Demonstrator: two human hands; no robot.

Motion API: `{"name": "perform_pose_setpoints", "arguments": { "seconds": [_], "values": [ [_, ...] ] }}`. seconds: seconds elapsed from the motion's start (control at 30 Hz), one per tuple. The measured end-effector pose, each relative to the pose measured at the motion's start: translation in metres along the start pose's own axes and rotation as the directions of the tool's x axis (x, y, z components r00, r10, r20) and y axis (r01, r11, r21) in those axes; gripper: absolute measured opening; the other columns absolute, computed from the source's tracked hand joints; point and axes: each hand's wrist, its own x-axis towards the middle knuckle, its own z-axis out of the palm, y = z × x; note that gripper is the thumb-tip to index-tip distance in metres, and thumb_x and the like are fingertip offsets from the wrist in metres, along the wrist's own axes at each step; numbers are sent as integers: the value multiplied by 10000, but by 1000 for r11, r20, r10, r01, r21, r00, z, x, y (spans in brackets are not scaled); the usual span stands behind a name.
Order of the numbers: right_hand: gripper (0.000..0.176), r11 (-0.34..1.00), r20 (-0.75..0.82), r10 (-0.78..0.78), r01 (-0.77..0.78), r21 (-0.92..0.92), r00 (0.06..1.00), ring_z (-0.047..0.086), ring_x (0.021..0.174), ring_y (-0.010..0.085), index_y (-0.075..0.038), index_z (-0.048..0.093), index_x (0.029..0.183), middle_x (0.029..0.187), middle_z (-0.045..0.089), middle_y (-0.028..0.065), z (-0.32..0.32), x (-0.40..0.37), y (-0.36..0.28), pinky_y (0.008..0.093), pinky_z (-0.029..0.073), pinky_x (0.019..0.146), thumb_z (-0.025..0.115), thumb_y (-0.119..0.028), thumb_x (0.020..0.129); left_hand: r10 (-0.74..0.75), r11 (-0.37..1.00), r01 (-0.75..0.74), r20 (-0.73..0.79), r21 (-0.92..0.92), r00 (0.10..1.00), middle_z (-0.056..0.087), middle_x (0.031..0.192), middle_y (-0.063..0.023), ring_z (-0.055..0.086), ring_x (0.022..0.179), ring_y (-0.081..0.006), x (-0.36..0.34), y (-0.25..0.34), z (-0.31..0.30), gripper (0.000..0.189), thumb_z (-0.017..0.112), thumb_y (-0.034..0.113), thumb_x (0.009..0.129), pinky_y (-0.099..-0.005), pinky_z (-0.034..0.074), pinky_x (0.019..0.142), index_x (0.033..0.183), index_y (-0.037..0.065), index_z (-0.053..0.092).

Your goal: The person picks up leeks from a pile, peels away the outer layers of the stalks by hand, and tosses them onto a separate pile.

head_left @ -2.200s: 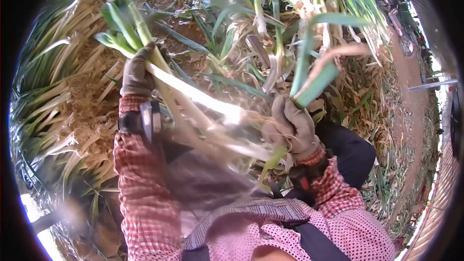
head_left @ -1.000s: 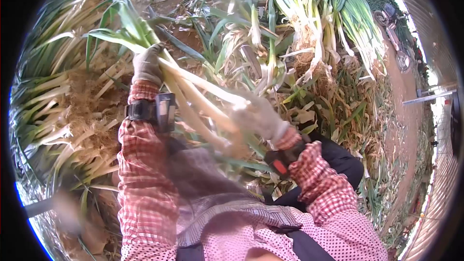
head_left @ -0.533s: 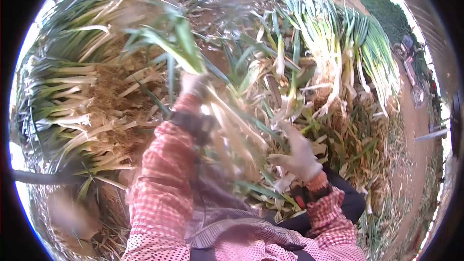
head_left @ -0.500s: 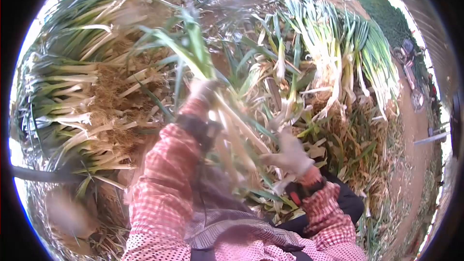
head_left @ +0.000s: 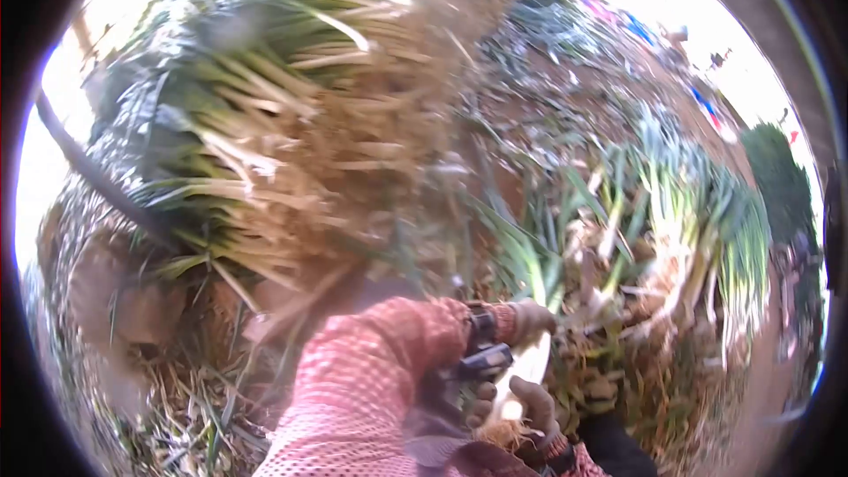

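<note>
My left hand [head_left: 530,320], in a pale glove, is closed round the stalks of a few long green onions [head_left: 533,360]. Their green leaves point up and away, and the white ends come down toward my lap. Around the lower white part, just above the brown roots [head_left: 506,434], is my gloved right hand [head_left: 537,408], its fingers on both sides of the stalks. My left forearm reaches across my body and hides part of my lap.
To the left lies a large heap of green onions [head_left: 256,168], roots inward. Trimmed bunches [head_left: 676,221] stand at the right, above loose peeled leaves [head_left: 609,389]. A dark curved bar [head_left: 102,177] crosses the far left. Scraps litter the soil.
My view has swung left. My left hand has brought the green onions down and closer to my body, and my right hand, open before, has come onto their white root ends.
</note>
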Motion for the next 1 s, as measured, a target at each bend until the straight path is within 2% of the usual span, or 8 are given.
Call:
{"name": "perform_pose_setpoints", "arguments": {
  "seconds": [0.07, 0.23, 0.3, 0.47, 0.53, 0.67, 0.83, 1.0],
  "values": [
    [464, 949, 50, -128, 137, -285, 990, 565, 814, 244, -20, 453, 1136, 916, 552, 98, -34, 14, -9, 398, 476, 777, 612, -333, 832, -361, 848, 241, -180, -472, 915, 650, 1005, -128, 625, 872, -203, -7, 48, -27, 580, 771, 138, 659, -312, 530, 787, 1190, 3, 578],
    [565, 654, 871, -87, 687, -315, 483, 557, 996, 210, 27, 419, 1309, 1169, 544, 176, 46, 76, 3, 295, 493, 813, 570, -333, 900, -24, 613, -513, -663, -601, 749, 634, 946, -130, 612, 770, -192, -98, 127, -121, 664, 716, 24, 652, -294, 537, 660, 1265, -19, 463],
    [597, 616, 471, -202, 485, -621, 859, 520, 1053, 170, 21, 389, 1338, 1209, 515, 149, -6, 59, -11, 276, 484, 786, 619, -257, 863, 82, 611, -615, -733, -498, 676, 630, 946, -132, 600, 704, -181, -143, 148, -174, 634, 701, -12, 648, -283, 533, 622, 1234, -26, 459],
    [650, 458, 214, 23, 180, -870, 976, 581, 1036, 200, 8, 410, 1352, 1137, 596, 142, 16, 67, -24, 343, 444, 929, 664, -322, 853, 607, 764, -426, -764, 484, 218, 602, 752, -45, 590, 644, -165, -251, 129, -356, 189, 575, 188, 881, -285, 502, 599, 944, 13, 610],
    [654, 15, 238, 47, 237, -971, 970, 578, 1070, 212, 1, 442, 1336, 1170, 595, 149, 2, 69, -33, 350, 435, 953, 667, -372, 848, 154, 632, -754, -925, -178, 347, 618, 904, -75, 603, 767, -175, -305, 91, -458, 301, 585, 229, 891, -316, 507, 666, 1111, 24, 597],
    [643, -186, 24, 27, 29, -982, 999, 571, 1109, 255, -5, 502, 1290, 1210, 590, 170, -18, 57, -28, 350, 425, 976, 636, -455, 850, 133, 991, 33, -945, 129, -299, 560, 1191, -181, 531, 1063, -265, -330, 54, -468, 790, 768, 428, 770, -377, 426, 896, 1299, -64, 450],
    [414, -661, 74, -254, -117, -741, 964, 645, 807, 384, -75, 655, 955, 908, 670, 188, -47, 48, -31, 455, 518, 725, 552, -464, 853, -123, 851, -459, -946, -256, 300, 606, 1080, -48, 586, 933, -162, -187, 104, -261, 356, 643, 185, 904, -313, 479, 789, 1209, 57, 513],
    [532, -665, 70, -489, -320, -674, 869, 625, 950, 352, -86, 498, 1268, 1132, 591, 229, -66, 33, -79, 429, 500, 835, 599, -378, 835, 204, 862, -440, -622, -251, 756, 627, 990, -43, 590, 881, -131, -81, 159, -91, 262, 579, 94, 901, -274, 493, 779, 1152, 17, 575]
  ]
}}
